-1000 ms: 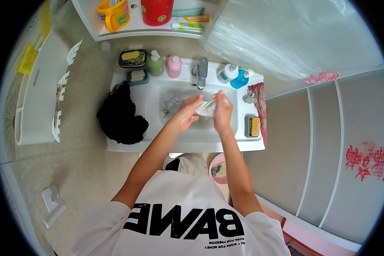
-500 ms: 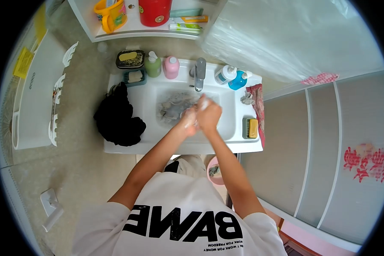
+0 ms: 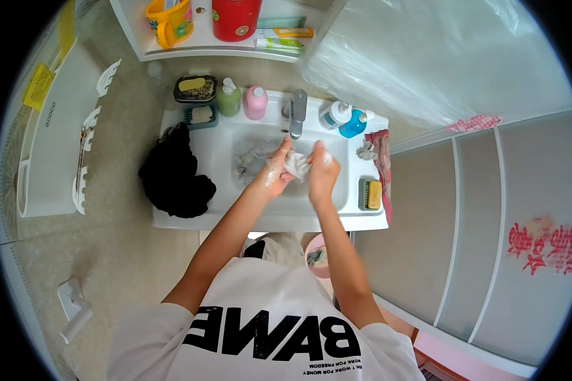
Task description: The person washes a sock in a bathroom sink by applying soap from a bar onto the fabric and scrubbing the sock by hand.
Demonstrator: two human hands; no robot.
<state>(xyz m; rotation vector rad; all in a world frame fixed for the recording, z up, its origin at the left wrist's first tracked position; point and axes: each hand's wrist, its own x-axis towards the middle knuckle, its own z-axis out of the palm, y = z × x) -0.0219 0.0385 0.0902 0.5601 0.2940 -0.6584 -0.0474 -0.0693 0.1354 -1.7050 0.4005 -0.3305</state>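
Over the sink, left hand half-curled, right hand fisted, both grip white cloth.

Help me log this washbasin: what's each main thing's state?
White fabric cloth: bunched between left hand and right hand
Black fabric heap: crumpled
Green plastic pump bottle: upright
Pink plastic bottle: upright
Yellow rectangular soap: in dish
Silver metal faucet: flow unclear
White rectangular basin: holding wet fabric
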